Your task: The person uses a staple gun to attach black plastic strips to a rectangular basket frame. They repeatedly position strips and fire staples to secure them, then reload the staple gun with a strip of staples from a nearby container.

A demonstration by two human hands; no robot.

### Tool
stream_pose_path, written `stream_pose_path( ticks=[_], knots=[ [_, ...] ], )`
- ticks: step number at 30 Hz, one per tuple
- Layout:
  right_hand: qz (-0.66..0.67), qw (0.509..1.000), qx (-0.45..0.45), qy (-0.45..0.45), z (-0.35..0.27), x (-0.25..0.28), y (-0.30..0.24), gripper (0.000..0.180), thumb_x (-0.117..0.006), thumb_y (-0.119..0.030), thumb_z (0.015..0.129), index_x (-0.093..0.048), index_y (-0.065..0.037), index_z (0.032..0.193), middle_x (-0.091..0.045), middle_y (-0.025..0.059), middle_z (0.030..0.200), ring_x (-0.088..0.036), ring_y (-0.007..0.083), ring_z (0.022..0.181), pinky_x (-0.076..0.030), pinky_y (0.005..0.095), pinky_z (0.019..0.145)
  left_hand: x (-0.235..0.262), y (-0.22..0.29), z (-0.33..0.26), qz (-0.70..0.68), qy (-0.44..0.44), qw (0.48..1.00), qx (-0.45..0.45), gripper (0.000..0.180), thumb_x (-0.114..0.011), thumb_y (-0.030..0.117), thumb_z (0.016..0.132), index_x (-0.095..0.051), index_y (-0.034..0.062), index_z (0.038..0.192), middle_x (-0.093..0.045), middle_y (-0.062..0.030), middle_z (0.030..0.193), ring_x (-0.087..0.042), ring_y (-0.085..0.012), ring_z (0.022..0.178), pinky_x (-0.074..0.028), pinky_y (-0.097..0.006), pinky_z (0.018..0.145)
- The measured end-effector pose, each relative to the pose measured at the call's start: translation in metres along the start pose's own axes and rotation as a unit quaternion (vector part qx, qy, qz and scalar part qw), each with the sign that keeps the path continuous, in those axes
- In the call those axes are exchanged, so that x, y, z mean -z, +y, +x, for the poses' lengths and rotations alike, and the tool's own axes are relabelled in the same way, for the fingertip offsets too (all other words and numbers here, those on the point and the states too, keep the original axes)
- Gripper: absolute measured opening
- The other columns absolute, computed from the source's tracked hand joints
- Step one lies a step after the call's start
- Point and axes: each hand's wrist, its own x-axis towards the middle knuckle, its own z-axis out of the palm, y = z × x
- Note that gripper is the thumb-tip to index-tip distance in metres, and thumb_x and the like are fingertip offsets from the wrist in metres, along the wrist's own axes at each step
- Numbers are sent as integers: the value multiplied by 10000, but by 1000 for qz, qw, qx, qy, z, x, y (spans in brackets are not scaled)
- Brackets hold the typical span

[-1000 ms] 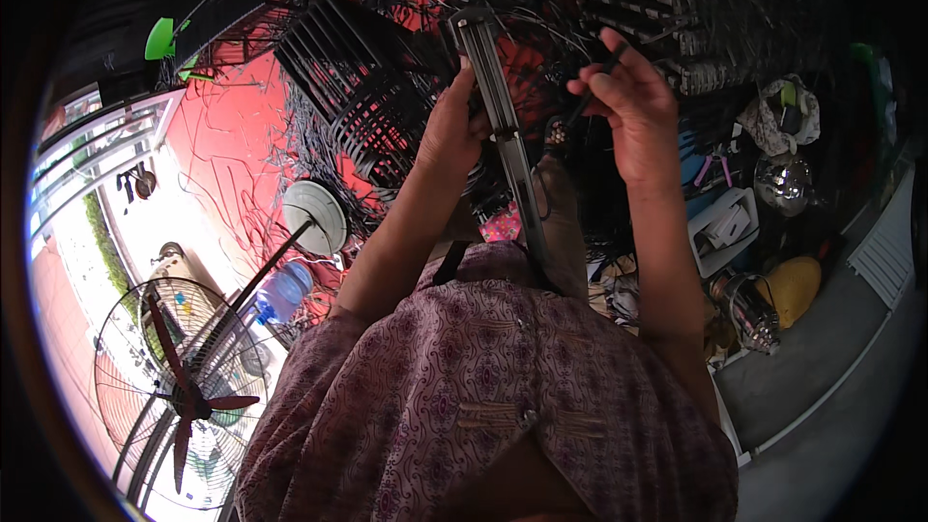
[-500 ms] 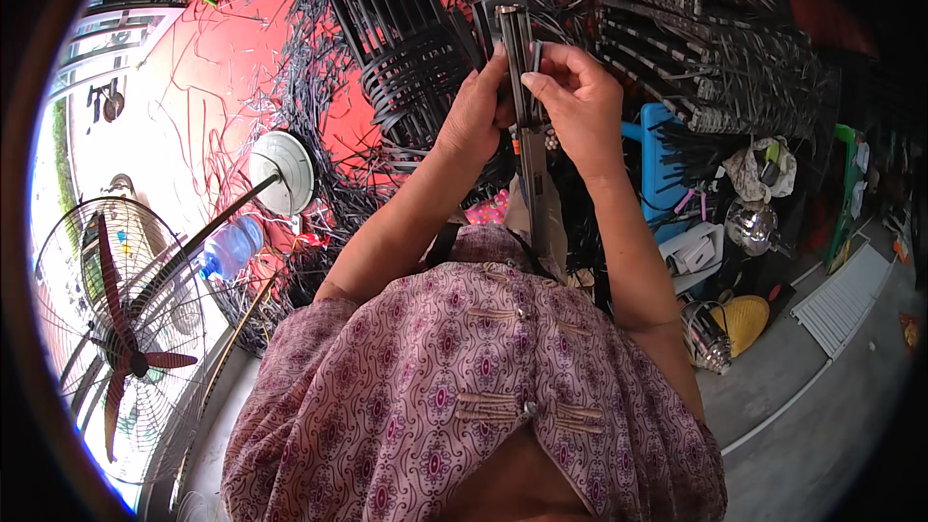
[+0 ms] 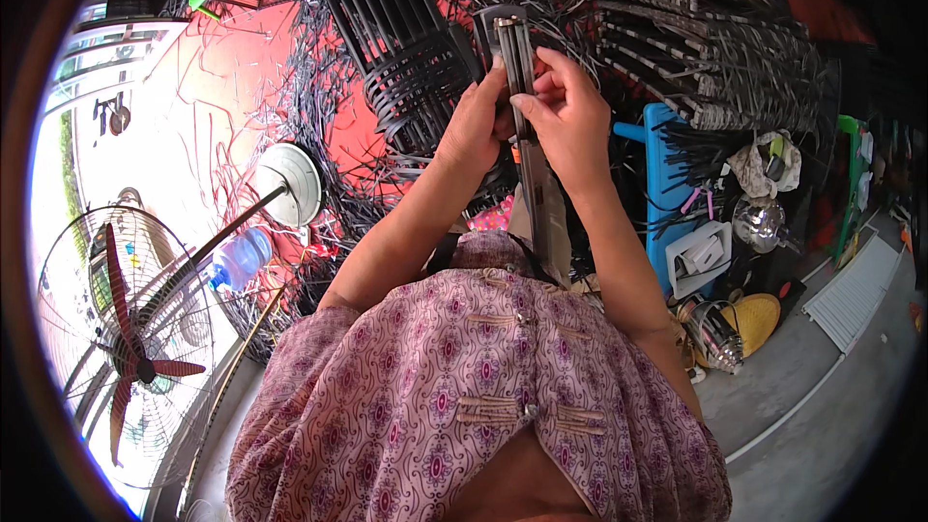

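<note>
Upright in front of me stands a long, narrow dark frame piece (image 3: pixel 534 198) with several thin bars or strips side by side at its top. My left hand (image 3: pixel 474 124) grips its left side, thumb pointing up along it, with some fingers hidden behind. On the other side my right hand (image 3: pixel 570 121) is closed against the frame, its thumb pressed on the front and its fingers curled. Whether it pinches a loose strip cannot be made out. Just left of the frame lies a black slatted piece with woven flat strips (image 3: pixel 416 87).
Loose black strips (image 3: pixel 314 106) cover much of the red floor. A stack of black woven frames (image 3: pixel 715 58) lies at the far right, near a blue plastic stool (image 3: pixel 665 184). On the left are a standing fan (image 3: pixel 135 358), its round base (image 3: pixel 295 184) and a water bottle (image 3: pixel 242 258).
My right hand has shifted slightly left and down against the frame. The dark strip end that showed at its fingertips is out of sight. My left hand keeps its grip.
</note>
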Motion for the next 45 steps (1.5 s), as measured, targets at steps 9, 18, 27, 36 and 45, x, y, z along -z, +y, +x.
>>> stream_pose_path(
  ticks=[9,18,27,36,45],
  knots=[
    [196,943,-175,204,-93,116,116,343,-740,-78,900,-651,-39,1229,-654,20,866,-595,76,706,-508,228,606,0,-34,25,27,101,994,6,381,-513,408,1043,-587,130,1292,-710,-104,1045,-459,-56,515,-322,-170,411],
    [256,655,-358,614,-276,306,349,150,-597,-53,880,-662,-23,1012,-636,60,769,-622,153,572,-543,289,483,7,-53,69,57,34,998,25,443,-498,456,1051,-543,137,1356,-654,-44,999,-326,-60,457,-316,-202,399],
    [-340,681,-443,474,-364,457,527,279,-676,-207,836,-753,-57,1058,-732,215,942,-698,401,899,-549,447,813,-19,-84,96,153,183,971,4,370,-525,408,1049,-610,155,1306,-659,-5,870,-290,-49,426,-284,-215,381],
    [-718,617,-321,-15,-462,560,644,371,-462,-319,1044,-733,-70,1095,-738,164,981,-708,331,837,-573,453,735,16,-96,117,59,124,987,79,354,-476,399,1058,-597,204,1329,-703,30,904,-353,-39,437,-337,-212,408],
    [-679,550,-442,-201,-397,531,624,302,-572,-353,999,-733,-104,943,-732,120,920,-704,307,816,-589,468,687,-13,-102,102,65,111,991,25,432,-527,496,1027,-617,137,1250,-703,-95,926,-312,-37,417,-266,-188,390]
  ],
)
